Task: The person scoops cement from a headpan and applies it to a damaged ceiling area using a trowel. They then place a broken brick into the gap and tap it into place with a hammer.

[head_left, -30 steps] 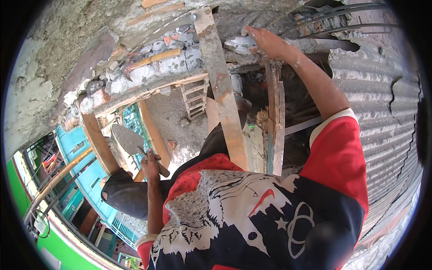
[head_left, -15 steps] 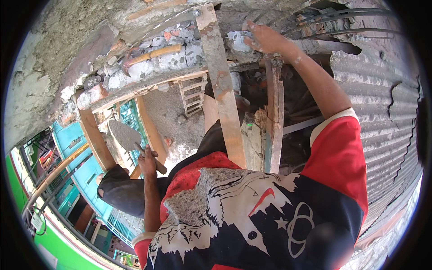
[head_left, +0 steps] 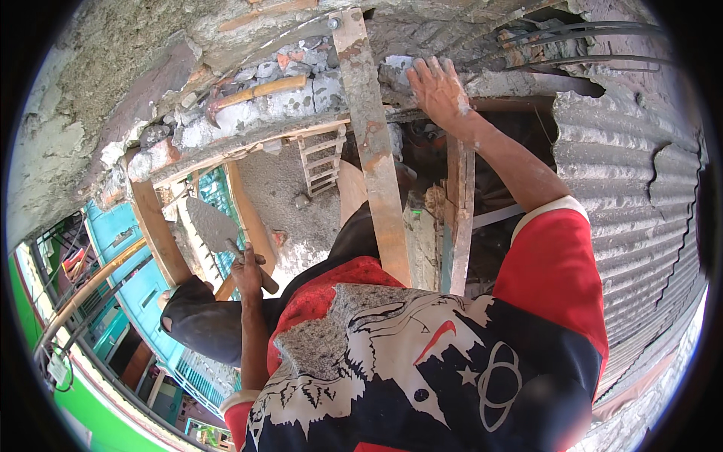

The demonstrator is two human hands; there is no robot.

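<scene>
My left hand (head_left: 247, 273) is wrapped round the handle of a trowel (head_left: 214, 226), whose grey, mortar-smeared blade points up and to the left. At the upper right, my right hand (head_left: 440, 92) lies palm down with fingers stretched out on the broken masonry ledge (head_left: 331, 89), just right of a tall wooden plank (head_left: 370, 143). Under its fingertips is a pale, mortar-covered block (head_left: 395, 73). Whatever is beneath the palm is hidden. A hammer (head_left: 256, 93) with a wooden handle rests on the ledge to the left, out of both hands.
Corrugated roofing sheet (head_left: 625, 173) fills the right side. Dark bars (head_left: 587, 32) stick out at the upper right. Below the ledge stand wooden posts (head_left: 160, 230) and a small slatted wooden frame (head_left: 321, 160). Turquoise panels (head_left: 124, 248) and a green wall (head_left: 98, 414) lie lower left.
My right hand has come down from the back of the ledge and flattened, its fingers now spread forward. My left hand and the trowel have barely moved.
</scene>
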